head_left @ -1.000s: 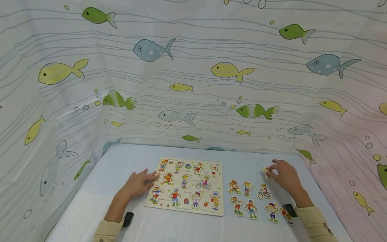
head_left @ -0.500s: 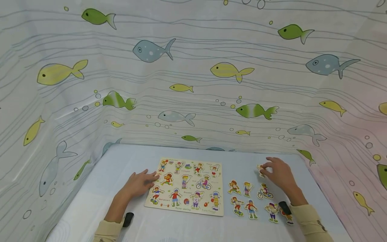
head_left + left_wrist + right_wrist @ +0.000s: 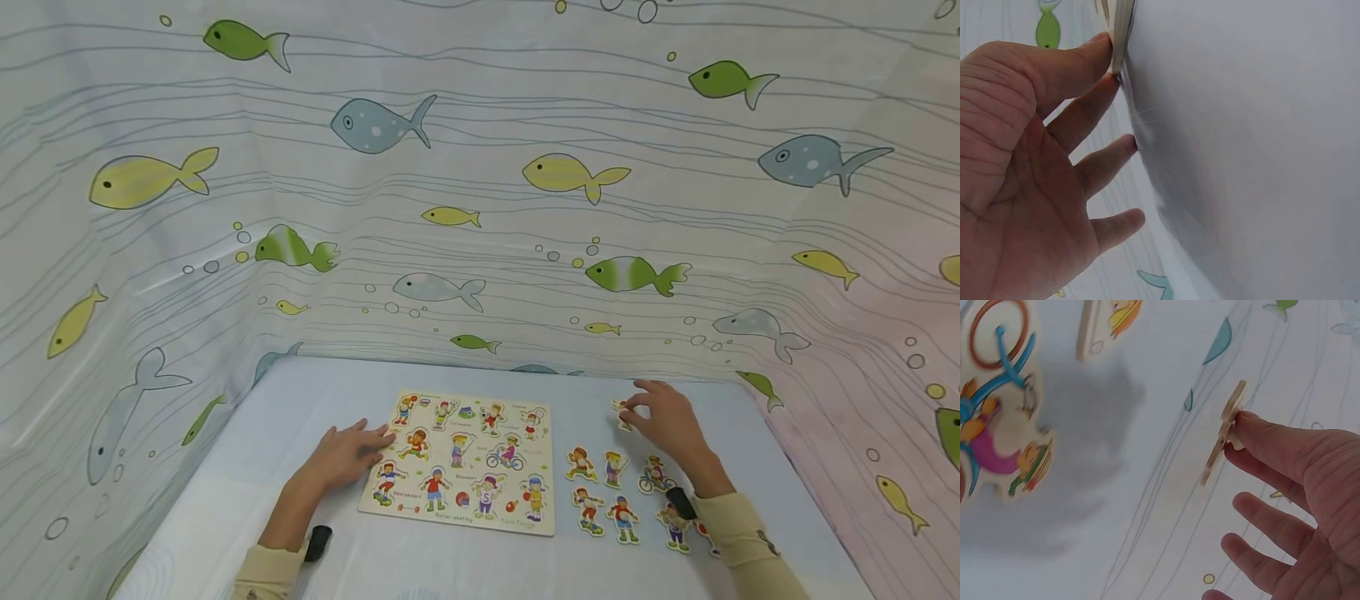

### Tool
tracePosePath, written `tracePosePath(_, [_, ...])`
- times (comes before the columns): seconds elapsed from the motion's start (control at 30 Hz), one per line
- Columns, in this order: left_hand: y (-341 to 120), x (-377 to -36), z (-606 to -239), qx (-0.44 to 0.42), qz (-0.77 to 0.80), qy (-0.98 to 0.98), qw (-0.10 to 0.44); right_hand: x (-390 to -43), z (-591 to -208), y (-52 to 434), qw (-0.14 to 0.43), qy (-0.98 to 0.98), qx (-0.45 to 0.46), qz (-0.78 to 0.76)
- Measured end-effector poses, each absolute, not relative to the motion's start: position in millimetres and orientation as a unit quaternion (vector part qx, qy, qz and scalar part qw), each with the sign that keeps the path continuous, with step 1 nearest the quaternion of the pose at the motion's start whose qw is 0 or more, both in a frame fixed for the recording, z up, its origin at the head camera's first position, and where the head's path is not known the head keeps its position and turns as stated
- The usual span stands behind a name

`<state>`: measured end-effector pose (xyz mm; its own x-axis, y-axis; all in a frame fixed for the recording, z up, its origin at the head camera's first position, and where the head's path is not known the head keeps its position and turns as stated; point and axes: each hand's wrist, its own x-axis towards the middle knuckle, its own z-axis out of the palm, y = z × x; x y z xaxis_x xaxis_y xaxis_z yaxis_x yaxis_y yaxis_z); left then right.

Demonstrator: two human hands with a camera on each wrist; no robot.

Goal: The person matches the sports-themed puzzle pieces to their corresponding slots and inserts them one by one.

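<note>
A small wooden figure piece [image 3: 622, 412] is pinched by the right hand [image 3: 667, 421] above the surface [image 3: 262, 467], at 2 o'clock from the puzzle board [image 3: 459, 461]. The board's 9 o'clock edge is touched by the flat, spread left hand [image 3: 347, 454]. Loose figure pieces [image 3: 600, 492] are laid at 3 o'clock.

Puzzle board [image 3: 461, 461] centre of table [image 3: 300, 417]; loose pieces [image 3: 622, 492] right of board.
</note>
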<state>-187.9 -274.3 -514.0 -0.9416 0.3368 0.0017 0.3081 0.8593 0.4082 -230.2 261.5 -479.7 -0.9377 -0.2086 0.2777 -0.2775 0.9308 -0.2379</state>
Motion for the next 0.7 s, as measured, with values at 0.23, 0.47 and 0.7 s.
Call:
tracePosePath(0.23, [-275.3,-189.1,-516.4,0.170,0.205,0.963,0.034,-236.2,-479.5,244.5,0.118,-0.971,0.133,0.161])
tracePosePath(0.47, [-275.1,-189.2,-518.5,0.177,0.213,0.961,0.026,-238.5,-480.6,229.5,0.116,-0.968,0.138,0.174])
tracePosePath(0.7, [-276.1,-189.8,-519.2,0.175,0.208,0.962,0.025,-242.0,-481.5,212.5,0.112,-0.967,0.150,0.175])
